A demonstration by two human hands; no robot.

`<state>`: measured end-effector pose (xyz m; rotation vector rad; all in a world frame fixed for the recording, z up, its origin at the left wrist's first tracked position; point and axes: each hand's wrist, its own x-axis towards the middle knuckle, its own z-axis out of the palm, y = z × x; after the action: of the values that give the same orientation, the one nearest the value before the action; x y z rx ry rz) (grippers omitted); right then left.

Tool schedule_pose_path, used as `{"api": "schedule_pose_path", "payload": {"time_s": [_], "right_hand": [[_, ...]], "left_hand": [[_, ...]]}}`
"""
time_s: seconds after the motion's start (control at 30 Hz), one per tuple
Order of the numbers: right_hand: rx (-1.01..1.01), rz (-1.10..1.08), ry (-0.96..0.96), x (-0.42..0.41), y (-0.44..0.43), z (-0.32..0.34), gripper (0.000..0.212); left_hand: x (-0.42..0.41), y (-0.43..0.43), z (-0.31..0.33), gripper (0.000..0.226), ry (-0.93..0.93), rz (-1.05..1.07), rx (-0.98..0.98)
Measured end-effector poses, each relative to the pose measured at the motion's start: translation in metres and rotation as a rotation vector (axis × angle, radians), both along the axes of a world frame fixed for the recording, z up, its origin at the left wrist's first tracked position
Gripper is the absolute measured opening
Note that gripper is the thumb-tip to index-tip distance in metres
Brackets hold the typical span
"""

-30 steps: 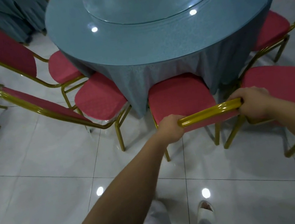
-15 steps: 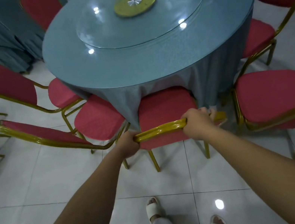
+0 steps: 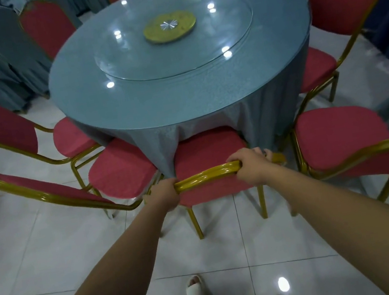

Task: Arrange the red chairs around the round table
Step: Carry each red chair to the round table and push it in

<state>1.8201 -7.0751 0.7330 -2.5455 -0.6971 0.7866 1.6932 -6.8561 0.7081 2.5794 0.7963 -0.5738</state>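
Both arms are reaching forward and down, nearly straight, converging from the lower corners of the view toward the near edge of the round table [image 3: 155, 107]. The left hand [image 3: 164, 195] is gripping the left end of the gold top rail [image 3: 206, 175] of the red chair [image 3: 208, 151], with its fingers curled round the tube and the back of the hand facing up. The right hand [image 3: 251, 167] is clamping the same rail toward its right end, knuckles uppermost, the thumb lying along the tube's near side and the fingers wrapping over the far side. The red chair is standing on the tiled floor [image 3: 50, 250] at the table's near edge, with its back toward the person. The front of its seat is sitting under the hanging blue tablecloth [image 3: 210, 123]. The left neighbouring chair [image 3: 122, 171] is angling in just beside it, and whether the two seats are touching cannot be determined. The right neighbouring chair [image 3: 339, 137] is standing apart, with a strip of floor showing between. Further red chairs are standing at the table's left, right and far edges. A glass turntable [image 3: 135, 53] with a gold hub [image 3: 169, 25] is resting at the table's centre. A foot in a white sandal [image 3: 195, 290] is standing on the tiles between the forearms.
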Motion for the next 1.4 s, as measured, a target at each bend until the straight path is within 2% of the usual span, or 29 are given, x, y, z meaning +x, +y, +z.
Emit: {"api": "schedule_pose_path", "payload": {"time_s": [0.03, 0.1, 0.17, 0.3, 0.4, 0.63, 0.77, 0.93, 1.03, 1.13, 1.27, 1.4], "right_hand": [[0.017, 0.036, 0.017, -0.002, -0.008, 0.004, 0.055], [0.042, 0.120, 0.014, -0.006, -0.029, 0.011, 0.076], [0.086, 0.139, -0.007, -0.018, -0.065, 0.012, 0.083], [0.147, 0.041, 0.023, -0.044, -0.173, 0.003, 0.075], [0.144, -0.074, 0.012, -0.058, -0.258, 0.006, 0.074], [0.252, -0.321, -0.166, -0.061, -0.394, 0.030, 0.067], [0.231, -0.454, -0.213, -0.048, -0.439, 0.032, 0.067], [0.207, -0.502, -0.270, -0.005, -0.476, 0.031, 0.072], [0.106, -0.448, -0.325, 0.041, -0.495, 0.032, 0.080], [-0.041, -0.407, -0.345, 0.100, -0.514, 0.033, 0.091], [-0.248, -0.435, -0.182, 0.173, -0.547, 0.031, 0.098], [-0.381, -0.333, -0.079, 0.220, -0.582, 0.011, 0.090]], "left_hand": [[-0.001, -0.004, 0.005, 0.042, 0.056, -0.011, 0.040], [-0.001, -0.018, 0.018, 0.074, 0.083, -0.062, 0.059], [-0.004, -0.043, 0.033, 0.090, -0.033, -0.163, 0.058], [-0.006, -0.123, 0.058, 0.085, -0.378, -0.312, -0.031], [-0.007, -0.196, 0.062, 0.080, -0.438, -0.413, -0.159], [0.019, -0.313, 0.044, 0.085, -0.195, -0.627, -0.334], [0.064, -0.354, 0.056, 0.090, -0.191, -0.709, -0.340], [0.151, -0.392, 0.058, 0.100, -0.212, -0.746, -0.331], [0.209, -0.414, 0.046, 0.106, -0.208, -0.802, -0.288], [0.264, -0.437, 0.021, 0.109, -0.111, -0.808, -0.308], [0.314, -0.457, -0.014, 0.081, 0.113, -0.853, -0.316], [0.331, -0.455, -0.024, 0.089, 0.244, -0.849, -0.351]]}}
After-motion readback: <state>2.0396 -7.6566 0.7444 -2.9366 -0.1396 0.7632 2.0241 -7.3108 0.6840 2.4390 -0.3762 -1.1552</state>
